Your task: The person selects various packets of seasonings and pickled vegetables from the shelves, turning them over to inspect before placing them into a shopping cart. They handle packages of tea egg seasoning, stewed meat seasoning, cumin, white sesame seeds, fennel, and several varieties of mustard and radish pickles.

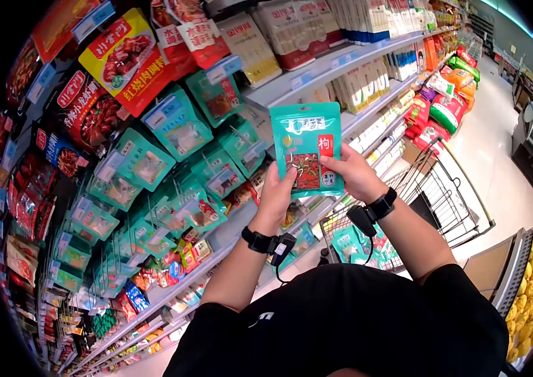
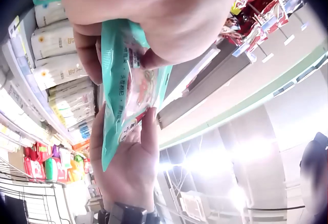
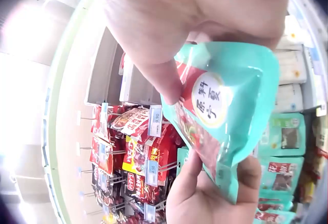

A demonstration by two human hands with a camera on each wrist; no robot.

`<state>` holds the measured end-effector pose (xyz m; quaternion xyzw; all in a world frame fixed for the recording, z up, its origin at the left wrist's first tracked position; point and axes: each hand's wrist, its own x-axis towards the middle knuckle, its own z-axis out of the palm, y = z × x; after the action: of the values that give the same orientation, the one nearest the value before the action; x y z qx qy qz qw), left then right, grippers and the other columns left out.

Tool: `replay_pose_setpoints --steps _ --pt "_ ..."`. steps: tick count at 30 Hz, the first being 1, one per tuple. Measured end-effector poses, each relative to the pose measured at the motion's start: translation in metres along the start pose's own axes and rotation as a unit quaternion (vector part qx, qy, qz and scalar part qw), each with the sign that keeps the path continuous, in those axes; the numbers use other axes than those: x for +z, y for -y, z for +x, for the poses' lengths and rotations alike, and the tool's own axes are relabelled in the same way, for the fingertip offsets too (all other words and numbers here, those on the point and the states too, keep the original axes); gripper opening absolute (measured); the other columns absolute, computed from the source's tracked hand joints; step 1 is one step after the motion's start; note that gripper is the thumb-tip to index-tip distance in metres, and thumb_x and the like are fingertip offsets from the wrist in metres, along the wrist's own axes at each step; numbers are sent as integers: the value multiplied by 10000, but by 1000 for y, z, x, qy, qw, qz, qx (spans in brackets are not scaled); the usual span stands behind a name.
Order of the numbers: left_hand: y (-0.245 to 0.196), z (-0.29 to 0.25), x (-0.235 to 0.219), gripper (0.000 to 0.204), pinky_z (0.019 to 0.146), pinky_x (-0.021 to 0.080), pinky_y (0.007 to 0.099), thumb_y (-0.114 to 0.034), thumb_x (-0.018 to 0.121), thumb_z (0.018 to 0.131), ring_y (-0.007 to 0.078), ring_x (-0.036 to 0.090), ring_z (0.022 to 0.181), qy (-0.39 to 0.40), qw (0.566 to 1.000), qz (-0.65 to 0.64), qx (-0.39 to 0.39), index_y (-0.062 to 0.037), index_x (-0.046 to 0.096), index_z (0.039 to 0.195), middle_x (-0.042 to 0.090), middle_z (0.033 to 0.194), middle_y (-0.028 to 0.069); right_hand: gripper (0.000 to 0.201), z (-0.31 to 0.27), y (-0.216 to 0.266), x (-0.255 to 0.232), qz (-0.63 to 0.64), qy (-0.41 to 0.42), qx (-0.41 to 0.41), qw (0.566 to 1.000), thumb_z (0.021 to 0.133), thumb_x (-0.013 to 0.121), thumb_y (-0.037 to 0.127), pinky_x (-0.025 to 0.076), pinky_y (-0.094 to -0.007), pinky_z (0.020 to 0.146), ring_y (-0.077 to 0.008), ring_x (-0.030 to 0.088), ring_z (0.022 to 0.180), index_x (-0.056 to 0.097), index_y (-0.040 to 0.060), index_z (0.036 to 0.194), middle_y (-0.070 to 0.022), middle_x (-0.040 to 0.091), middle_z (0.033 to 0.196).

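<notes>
While left grip (image 1: 274, 195) and right grip (image 1: 360, 174) pinch teal pouch (image 1: 305, 146) between them by opposite edges, long axis points away from torso (image 1: 342, 320); fingers behind probably curled, mostly hidden.

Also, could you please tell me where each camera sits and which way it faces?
Head: worn on the head, facing forward and down at the teal pouch; left hand, right hand, forearms and black shirt show.
Left wrist: on that wrist, looking past the left hand to the pouch and right hand.
Right wrist: on that wrist, looking past the right hand to the pouch and left hand.
Head and left wrist share the wire cart.
</notes>
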<state>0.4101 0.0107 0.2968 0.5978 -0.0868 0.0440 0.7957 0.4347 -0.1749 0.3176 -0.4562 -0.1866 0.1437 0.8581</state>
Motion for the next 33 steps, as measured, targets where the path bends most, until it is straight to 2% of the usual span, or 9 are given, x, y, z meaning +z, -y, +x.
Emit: replay_pose_setpoints --steps 4,8,15,20,23,26,28,30,33 --pt "12 -9 37 475 917 445 325 -122 583 896 195 524 1079 -107 895 407 149 6 353 1292 465 1251 147 263 -23 10 -28 -281 -121 -145 941 859 624 94 491 -284 789 -143 617 910 578 3 1102 -81 652 1017" --pt "24 -13 78 661 1011 380 350 -260 637 879 223 454 1213 127 986 72 84 -20 290 1388 399 1367 114 414 -55 11 -19 -534 -132 -298 780 748 651 45 492 -366 838 -316 624 972 566 19 1152 -199 628 1048" --pt "-8 -10 74 343 845 507 353 -247 533 946 183 587 1027 -5 987 -144 -72 -48 501 1224 585 1158 70 609 -89 23 -26 -675 83 -386 623 738 670 170 364 -470 988 -415 412 1234 444 -24 1269 -253 445 1318" --pt "-4 -16 87 414 953 443 367 -259 494 961 220 523 1160 37 995 -61 -65 -28 451 1302 523 1276 115 636 -81 11 -45 -595 -37 -359 718 771 701 249 360 -430 997 -368 447 1201 429 -32 1272 -252 464 1271" --pt "12 -27 105 624 1100 233 355 -378 483 947 251 255 1382 232 968 94 26 -16 302 1422 297 1472 163 610 -68 3 -72 -317 3 -191 929 806 712 230 423 -331 921 -207 518 1085 415 -18 1277 -130 536 1167" --pt "19 -22 120 722 1061 304 357 -349 651 857 269 384 1284 199 884 414 82 -8 311 1395 372 1399 167 389 -72 4 -123 -61 -22 3 998 889 624 148 455 -307 901 -152 579 1009 504 -2 1228 -77 602 1129" --pt "56 -21 114 676 1031 347 359 -244 682 845 252 448 1216 -30 827 531 180 10 325 1359 430 1334 171 332 -82 3 -150 35 -8 50 998 906 592 114 461 -314 909 -159 591 1014 531 -4 1210 -93 609 1144" --pt "87 -11 110 578 960 421 327 -174 656 871 200 494 1163 57 984 170 -6 31 367 1328 501 1282 127 368 -97 -3 -165 54 -18 68 996 900 598 110 459 -314 914 -174 592 1024 505 -8 1236 -93 605 1151" --pt "125 -13 109 419 921 438 309 -173 651 873 170 558 1065 116 975 65 -180 18 517 1221 598 1171 99 422 -111 -26 -193 -15 -41 87 995 878 626 88 473 -307 903 -161 588 1030 458 1 1256 -91 590 1158"
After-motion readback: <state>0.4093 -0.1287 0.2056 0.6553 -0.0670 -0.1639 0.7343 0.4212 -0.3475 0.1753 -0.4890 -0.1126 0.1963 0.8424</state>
